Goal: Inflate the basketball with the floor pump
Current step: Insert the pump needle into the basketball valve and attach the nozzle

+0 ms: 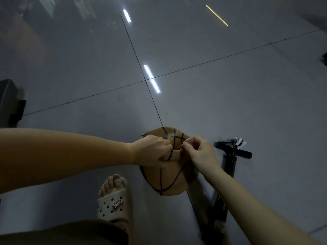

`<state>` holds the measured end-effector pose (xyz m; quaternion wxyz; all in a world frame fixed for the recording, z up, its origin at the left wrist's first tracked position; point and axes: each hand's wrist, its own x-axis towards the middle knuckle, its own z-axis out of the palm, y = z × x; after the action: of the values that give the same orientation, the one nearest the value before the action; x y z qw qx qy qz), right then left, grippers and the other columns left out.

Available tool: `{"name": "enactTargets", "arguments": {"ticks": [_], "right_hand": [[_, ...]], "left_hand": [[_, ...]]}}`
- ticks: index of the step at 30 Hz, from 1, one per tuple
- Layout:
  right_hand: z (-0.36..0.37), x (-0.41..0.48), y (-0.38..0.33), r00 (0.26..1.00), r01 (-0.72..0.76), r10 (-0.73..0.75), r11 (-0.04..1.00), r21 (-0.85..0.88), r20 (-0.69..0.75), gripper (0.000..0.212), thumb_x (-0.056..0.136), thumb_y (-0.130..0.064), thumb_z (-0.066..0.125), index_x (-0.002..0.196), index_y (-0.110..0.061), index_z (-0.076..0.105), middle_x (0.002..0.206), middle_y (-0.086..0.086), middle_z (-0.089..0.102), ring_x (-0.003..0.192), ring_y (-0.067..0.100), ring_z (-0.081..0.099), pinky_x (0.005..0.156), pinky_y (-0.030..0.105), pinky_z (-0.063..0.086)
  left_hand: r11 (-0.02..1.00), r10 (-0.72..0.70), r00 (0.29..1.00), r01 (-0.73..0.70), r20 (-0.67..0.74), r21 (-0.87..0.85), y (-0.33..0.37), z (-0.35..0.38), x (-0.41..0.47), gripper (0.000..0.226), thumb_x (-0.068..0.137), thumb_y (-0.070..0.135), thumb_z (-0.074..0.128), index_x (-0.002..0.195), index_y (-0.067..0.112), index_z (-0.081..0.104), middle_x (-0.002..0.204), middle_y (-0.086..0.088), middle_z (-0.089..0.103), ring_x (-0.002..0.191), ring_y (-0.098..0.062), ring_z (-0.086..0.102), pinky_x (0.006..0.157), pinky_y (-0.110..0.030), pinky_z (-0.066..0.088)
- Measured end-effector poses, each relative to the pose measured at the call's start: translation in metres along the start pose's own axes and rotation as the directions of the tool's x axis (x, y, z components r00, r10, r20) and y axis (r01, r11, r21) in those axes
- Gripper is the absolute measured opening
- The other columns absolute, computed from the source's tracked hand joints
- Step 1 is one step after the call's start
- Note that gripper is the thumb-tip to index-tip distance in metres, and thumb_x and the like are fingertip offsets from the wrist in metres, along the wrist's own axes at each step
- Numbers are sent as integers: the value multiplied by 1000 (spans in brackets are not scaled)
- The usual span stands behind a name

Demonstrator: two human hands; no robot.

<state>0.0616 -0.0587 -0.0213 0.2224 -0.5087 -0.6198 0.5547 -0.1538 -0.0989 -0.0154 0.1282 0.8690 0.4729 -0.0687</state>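
— Closest in, what is seen?
— A bare leg [70,232] is seen at the bottom edge, with a perforated slipper [113,204] just beyond it. A foot [113,183] is held in the slipper, toes out at the front.

— And the basketball [164,179]?
— It is found on the tiled floor [212,94], just right of the slipper. It is caved in and sagging, with its top folded over.

— How is it held?
— A fold of its skin is bunched in the curled fingers of the left hand [152,150]. A thin needle [179,147] is pinched narrowly between thumb and forefinger of the right hand [200,152], its tip aimed at the fold. Whether the tip is inside cannot be told.

— And the floor pump [228,167]?
— It is laid flat just right of the ball, its handle at the far end, partly covered by the right forearm. A dark object [8,101] is seen at the left edge.
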Motion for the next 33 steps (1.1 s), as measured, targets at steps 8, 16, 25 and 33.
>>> {"name": "enactTargets", "arguments": {"ticks": [8,16,25,33], "right_hand": [[-9,-4,4,1000,7,-9,997,79,21,8,96,-16,66,91,-13,71,88,9,73,86,25,71,73,32,61],[-17,-9,12,994,95,-93,995,-29,63,5,93,-21,70,91,-23,74,86,-3,73,85,14,69,83,43,58],[-26,-5,17,994,108,-106,993,-52,28,7,93,-21,70,90,-26,73,84,-6,73,85,14,69,83,46,58],[-29,-4,13,987,157,-153,983,-91,48,10,93,-19,70,87,-26,73,77,-5,73,77,10,68,77,34,57]], "left_hand": [[1000,-2,1000,3,-22,10,4,7,2,29,103,38,55,113,12,62,106,-6,65,94,-23,62,85,-40,52],[999,8,1000,-8,5,-44,7,-5,19,34,102,44,46,91,18,67,84,2,66,82,-21,63,102,-43,44],[1000,14,1000,-14,11,-23,8,-5,35,47,100,56,35,88,29,71,88,9,63,99,-11,52,109,-40,33],[1000,19,1000,-19,-17,-17,12,-6,38,50,100,57,34,86,29,72,83,9,63,94,-11,51,105,-38,36]]}}
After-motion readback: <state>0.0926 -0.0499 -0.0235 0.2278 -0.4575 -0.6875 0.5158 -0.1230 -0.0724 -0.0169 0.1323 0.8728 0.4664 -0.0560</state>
